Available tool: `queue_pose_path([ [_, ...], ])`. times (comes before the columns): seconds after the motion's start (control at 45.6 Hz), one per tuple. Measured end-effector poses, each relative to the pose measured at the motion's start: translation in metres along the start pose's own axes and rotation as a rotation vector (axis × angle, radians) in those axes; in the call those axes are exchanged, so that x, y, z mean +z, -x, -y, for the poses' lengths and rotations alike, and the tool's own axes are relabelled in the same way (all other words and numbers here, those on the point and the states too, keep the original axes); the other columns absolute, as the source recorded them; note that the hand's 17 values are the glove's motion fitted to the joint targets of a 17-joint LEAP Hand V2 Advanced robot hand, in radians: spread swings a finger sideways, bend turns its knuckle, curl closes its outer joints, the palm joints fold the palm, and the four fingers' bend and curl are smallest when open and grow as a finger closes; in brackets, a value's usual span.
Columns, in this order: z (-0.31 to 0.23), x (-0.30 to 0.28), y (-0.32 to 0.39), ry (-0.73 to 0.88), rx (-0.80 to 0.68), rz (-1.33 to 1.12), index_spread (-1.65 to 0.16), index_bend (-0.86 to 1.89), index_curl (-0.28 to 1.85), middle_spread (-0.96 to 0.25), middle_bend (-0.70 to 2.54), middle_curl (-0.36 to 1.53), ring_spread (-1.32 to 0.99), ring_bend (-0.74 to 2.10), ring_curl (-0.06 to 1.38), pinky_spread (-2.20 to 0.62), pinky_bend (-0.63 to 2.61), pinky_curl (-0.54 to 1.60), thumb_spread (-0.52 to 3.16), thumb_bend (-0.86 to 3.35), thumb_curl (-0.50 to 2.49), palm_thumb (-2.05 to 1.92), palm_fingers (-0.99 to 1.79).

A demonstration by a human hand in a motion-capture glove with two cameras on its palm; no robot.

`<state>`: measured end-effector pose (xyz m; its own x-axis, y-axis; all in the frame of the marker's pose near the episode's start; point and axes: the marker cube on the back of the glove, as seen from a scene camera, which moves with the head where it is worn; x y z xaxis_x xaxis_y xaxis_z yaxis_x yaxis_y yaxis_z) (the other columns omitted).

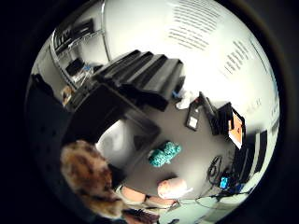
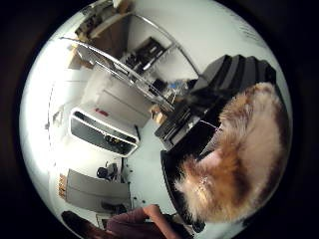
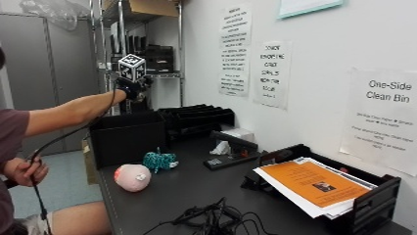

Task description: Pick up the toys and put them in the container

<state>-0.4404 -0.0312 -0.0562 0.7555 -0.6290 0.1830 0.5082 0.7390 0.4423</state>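
Nearest on the dark table (image 3: 196, 191) lies a tangle of black cables (image 3: 208, 220), and to one side a black paper tray (image 3: 365, 205) holds an orange sheet (image 3: 306, 181) on a stack of white paper. Further along, a pink round soft toy (image 3: 132, 176) sits near the table's edge, with a teal knitted toy (image 3: 159, 160) just beside it; the two are close but whether they touch is unclear. Behind them stands the container (image 3: 127, 137), a black open-topped box, and past it a row of black trays (image 3: 196, 117) lines the wall. The person's arm reaches out above the box, and the gloved right hand (image 3: 132, 88) is raised well over it. In the thumb side palm view a furry tan and white toy (image 2: 244, 164) fills much of the picture, close against the palm, with the box's dark rim beneath it; the little finger side view shows the same fur beside the box's pale interior. The hand appears curled around this furry toy, though the fingers themselves are hard to make out. The person's bare hand (image 3: 25, 172) rests low, gripping a cable.
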Motion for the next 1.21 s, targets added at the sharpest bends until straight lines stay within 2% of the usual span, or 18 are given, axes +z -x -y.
queue_pose_path([
  [0.066, -0.009, 0.014, 0.007, 0.061, -0.087, 0.033, -0.34, 1.00, 0.78, -0.21, 1.32, 0.88, -0.36, 1.36, 0.63, -0.40, 0.91, 0.47, 0.57, 0.13, 0.99, 0.62, 1.05],
  [0.153, -0.014, 0.042, 0.008, 0.193, -0.111, -0.067, -0.34, 0.99, 0.81, -0.20, 1.32, 0.88, -0.36, 1.36, 0.63, -0.40, 0.91, 0.48, 0.56, 0.12, 1.02, 0.62, 1.05],
  [0.241, -0.008, 0.069, 0.008, 0.314, 0.020, -0.074, -0.34, 0.91, 0.84, -0.21, 1.31, 0.88, -0.36, 1.36, 0.63, -0.40, 0.93, 0.48, 0.55, 0.09, 1.03, 0.58, 0.98],
  [0.263, -0.008, 0.074, 0.007, 0.367, 0.061, -0.071, -0.34, 0.70, 0.80, -0.22, 1.23, 0.86, -0.36, 1.35, 0.63, -0.38, 1.00, 0.50, 0.60, 0.09, 1.01, 0.59, 0.67],
  [0.285, -0.008, 0.079, 0.006, 0.418, 0.087, -0.072, -0.32, 0.66, 0.84, -0.22, 1.22, 0.87, -0.35, 1.38, 0.66, -0.37, 1.03, 0.53, 0.62, 0.08, 1.01, 0.58, 0.53],
  [0.307, -0.009, 0.082, 0.004, 0.456, 0.099, -0.077, -0.29, 0.46, 0.80, -0.23, 1.12, 0.85, -0.34, 1.35, 0.67, -0.32, 1.02, 0.54, 0.75, 0.04, 0.97, 0.49, 0.07],
  [0.329, -0.011, 0.084, 0.003, 0.475, 0.102, -0.085, -0.26, 0.32, 0.81, -0.22, 1.07, 0.83, -0.32, 1.32, 0.69, -0.28, 1.10, 0.60, 0.82, 0.01, 0.94, 0.43, -0.21],
  [0.351, -0.012, 0.085, 0.001, 0.477, 0.103, -0.093, -0.24, 0.20, 0.75, -0.17, 0.80, 0.75, -0.26, 1.14, 0.64, -0.24, 1.20, 0.62, 0.87, -0.03, 0.90, 0.37, -0.67],
  [0.416, -0.013, 0.083, -0.003, 0.450, 0.104, -0.102, -0.21, 0.04, 0.58, -0.10, 0.54, 0.65, -0.20, 0.90, 0.54, -0.15, 1.20, 0.54, 0.98, -0.04, 0.83, 0.30, -0.65],
  [0.548, -0.020, 0.065, -0.015, 0.467, 0.122, -0.110, -0.17, 0.00, 0.39, -0.01, 0.26, 0.52, -0.11, 0.65, 0.40, -0.05, 1.10, 0.47, 1.12, -0.04, 0.72, 0.22, -0.51],
  [0.614, -0.025, 0.049, -0.024, 0.470, 0.151, -0.136, -0.15, -0.01, 0.34, 0.02, 0.19, 0.49, -0.08, 0.58, 0.37, -0.02, 1.05, 0.45, 1.16, -0.03, 0.67, 0.19, -0.47],
  [0.723, -0.034, 0.015, -0.037, 0.500, 0.107, -0.191, -0.14, -0.01, 0.28, 0.04, 0.13, 0.44, -0.05, 0.52, 0.35, 0.02, 0.98, 0.42, 1.22, -0.02, 0.61, 0.16, -0.43],
  [0.855, -0.042, -0.035, -0.057, 0.496, 0.171, -0.301, -0.14, 0.00, 0.22, 0.05, 0.13, 0.41, -0.02, 0.46, 0.33, 0.04, 0.93, 0.39, 1.26, -0.02, 0.55, 0.15, -0.39],
  [1.052, -0.126, -0.139, -0.121, 0.452, 0.263, -0.393, -0.15, 0.02, 0.17, 0.05, 0.15, 0.37, -0.01, 0.42, 0.33, 0.05, 0.87, 0.37, 1.28, -0.02, 0.48, 0.14, -0.31],
  [1.205, -0.196, -0.156, -0.164, 0.443, 0.342, -0.340, -0.15, 0.03, 0.14, 0.05, 0.15, 0.35, -0.01, 0.41, 0.33, 0.06, 0.84, 0.36, 1.29, -0.02, 0.44, 0.12, -0.28],
])
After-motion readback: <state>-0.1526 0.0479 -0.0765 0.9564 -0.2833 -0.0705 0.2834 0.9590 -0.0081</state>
